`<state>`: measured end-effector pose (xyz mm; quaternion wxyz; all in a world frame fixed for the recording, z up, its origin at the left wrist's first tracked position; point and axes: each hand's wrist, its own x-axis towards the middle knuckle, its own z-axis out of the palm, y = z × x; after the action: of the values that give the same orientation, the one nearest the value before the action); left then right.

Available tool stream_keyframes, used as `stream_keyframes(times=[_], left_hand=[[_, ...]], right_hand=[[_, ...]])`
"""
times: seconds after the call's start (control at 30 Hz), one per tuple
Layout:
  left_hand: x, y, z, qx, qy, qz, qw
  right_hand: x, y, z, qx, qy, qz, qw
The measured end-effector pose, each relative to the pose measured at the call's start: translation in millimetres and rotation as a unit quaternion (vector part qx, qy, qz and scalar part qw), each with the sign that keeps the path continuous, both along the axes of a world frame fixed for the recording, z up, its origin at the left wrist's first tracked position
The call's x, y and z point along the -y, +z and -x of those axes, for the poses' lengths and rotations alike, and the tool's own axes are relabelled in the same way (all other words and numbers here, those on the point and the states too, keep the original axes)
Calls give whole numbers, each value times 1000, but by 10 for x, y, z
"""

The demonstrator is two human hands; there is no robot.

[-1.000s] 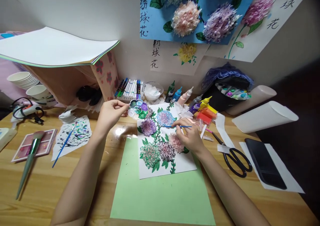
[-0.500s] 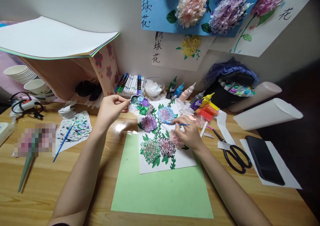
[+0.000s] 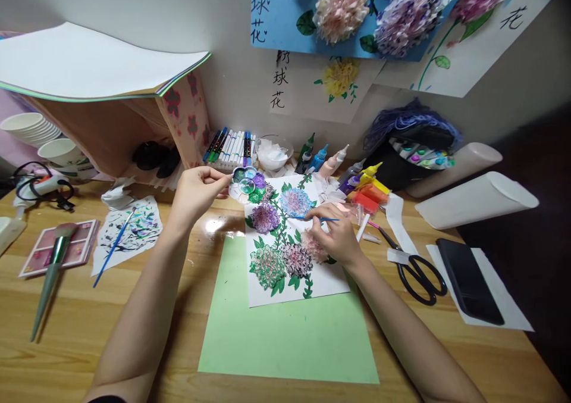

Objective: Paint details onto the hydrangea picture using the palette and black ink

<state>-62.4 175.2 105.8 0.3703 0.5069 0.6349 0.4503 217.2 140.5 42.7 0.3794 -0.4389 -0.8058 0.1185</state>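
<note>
While the left hand (image 3: 200, 193) pinched the palette (image 3: 246, 184), the right hand's fingers gripped a blue paintbrush (image 3: 325, 219). Its tip was above the flower picture (image 3: 289, 293).

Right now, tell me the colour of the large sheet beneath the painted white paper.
Light green; the head view shows it best.

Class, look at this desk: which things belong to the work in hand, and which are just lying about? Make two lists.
In use:
- palette, in the left hand
- thin blue brush, in the right hand
- flower picture

Apparently just lying about:
- scissors
- black phone
- large brush
- paper cups
</note>
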Motion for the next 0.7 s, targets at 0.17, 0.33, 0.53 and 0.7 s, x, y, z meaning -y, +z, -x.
stream_keyframes(times=[0.17,0.33,0.53,0.7], left_hand=[[-3,-9,-1,19,-4,-2,1000],[-8,-10,-6,21,-2,-1,1000],[-5,-7,-10,21,-2,3,1000],[3,6,-14,17,-2,0,1000]], right_hand=[[8,4,-1,11,3,7,1000],[15,17,8,1,-5,4,1000],[19,9,11,8,-1,17,1000],[31,11,16,3,-3,22,1000]])
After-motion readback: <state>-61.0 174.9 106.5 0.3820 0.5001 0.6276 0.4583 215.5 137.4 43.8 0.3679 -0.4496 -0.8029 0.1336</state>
